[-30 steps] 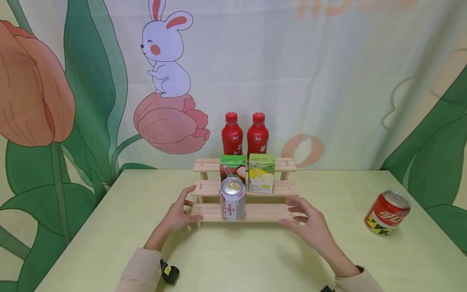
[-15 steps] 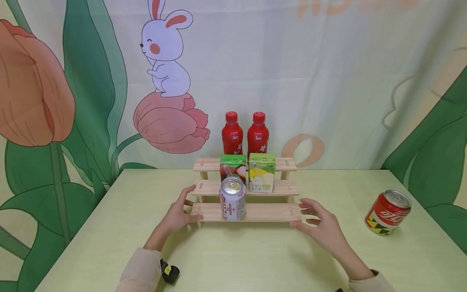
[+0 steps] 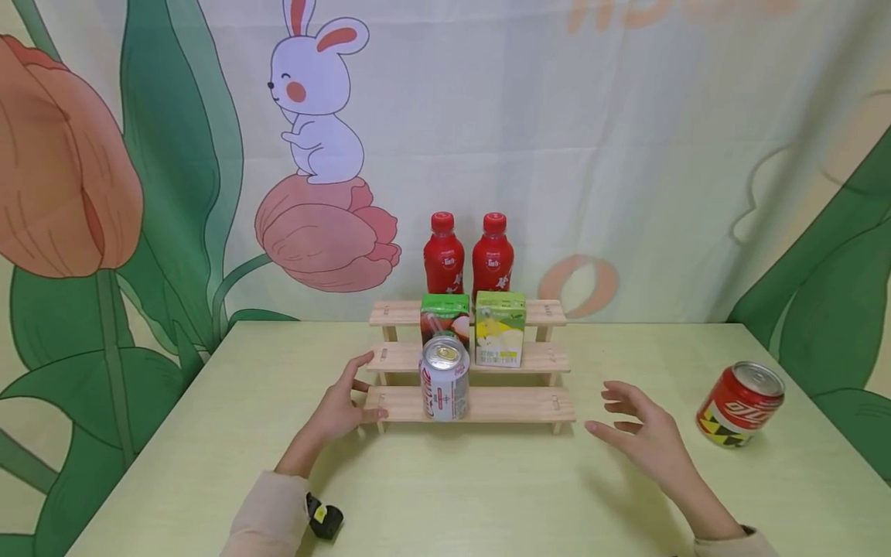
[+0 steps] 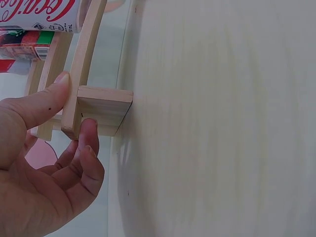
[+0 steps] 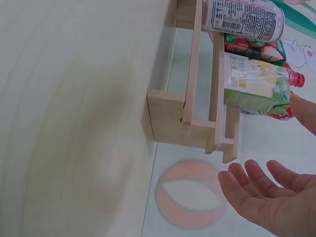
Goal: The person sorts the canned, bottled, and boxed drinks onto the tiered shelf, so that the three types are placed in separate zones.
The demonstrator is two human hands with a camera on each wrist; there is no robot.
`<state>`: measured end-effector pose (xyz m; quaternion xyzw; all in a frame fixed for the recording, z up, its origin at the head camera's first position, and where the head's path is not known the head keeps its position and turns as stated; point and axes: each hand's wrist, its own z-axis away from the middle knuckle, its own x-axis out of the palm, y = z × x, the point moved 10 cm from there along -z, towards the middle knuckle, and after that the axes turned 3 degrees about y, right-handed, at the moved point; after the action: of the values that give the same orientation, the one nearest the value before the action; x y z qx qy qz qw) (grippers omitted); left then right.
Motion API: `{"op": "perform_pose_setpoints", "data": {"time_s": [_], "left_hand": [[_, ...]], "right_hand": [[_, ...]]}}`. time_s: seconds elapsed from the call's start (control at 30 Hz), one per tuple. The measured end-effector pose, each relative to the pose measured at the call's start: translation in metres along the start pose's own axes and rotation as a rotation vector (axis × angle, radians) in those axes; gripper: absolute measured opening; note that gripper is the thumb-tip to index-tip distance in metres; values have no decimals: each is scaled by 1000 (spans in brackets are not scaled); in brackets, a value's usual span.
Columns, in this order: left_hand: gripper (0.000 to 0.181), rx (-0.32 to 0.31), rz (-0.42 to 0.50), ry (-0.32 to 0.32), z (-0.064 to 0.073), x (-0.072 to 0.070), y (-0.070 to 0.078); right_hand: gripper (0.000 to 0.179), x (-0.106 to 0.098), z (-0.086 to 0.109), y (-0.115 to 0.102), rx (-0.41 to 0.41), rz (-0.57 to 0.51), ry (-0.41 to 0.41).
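Observation:
A three-tier wooden display rack (image 3: 515, 404) stands on the table. My left hand (image 3: 339, 406) grips the left end of its lowest board, and in the left wrist view the thumb (image 4: 60, 91) lies on top with the fingertips curled underneath. A white soda can (image 3: 445, 383) stands on that board, left of its middle. On the middle board are two juice cartons, a dark green one (image 3: 444, 309) and a light green one (image 3: 500, 333). Two red bottles (image 3: 443, 259) stand on the top board. To the right of the rack, my right hand (image 3: 647, 433) hovers with loosely bent fingers, holding nothing.
A red soda can (image 3: 741, 406) stands on the pale table (image 3: 487, 495) at the right, beyond my right hand. Behind the table hangs a printed curtain (image 3: 661, 155) with a rabbit and tulips. A small black device (image 3: 325, 520) sits at my left sleeve.
My right hand has let go of the rack's right end and moved away to the right, toward the red can. The left hand stays in place, and the rack has not moved.

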<state>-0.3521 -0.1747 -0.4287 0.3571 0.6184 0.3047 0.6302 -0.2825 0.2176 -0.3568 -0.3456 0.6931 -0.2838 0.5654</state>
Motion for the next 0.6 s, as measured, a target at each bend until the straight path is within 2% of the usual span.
{"op": "perform_pose_setpoints", "data": {"time_s": [0.33, 0.6], "left_hand": [[91, 0, -21, 18, 0, -1, 0], [90, 0, -16, 15, 0, 0, -1]], "right_hand": [[70, -8, 2, 11, 55, 27, -5], [68, -32, 5, 20, 86, 68, 120]]}}
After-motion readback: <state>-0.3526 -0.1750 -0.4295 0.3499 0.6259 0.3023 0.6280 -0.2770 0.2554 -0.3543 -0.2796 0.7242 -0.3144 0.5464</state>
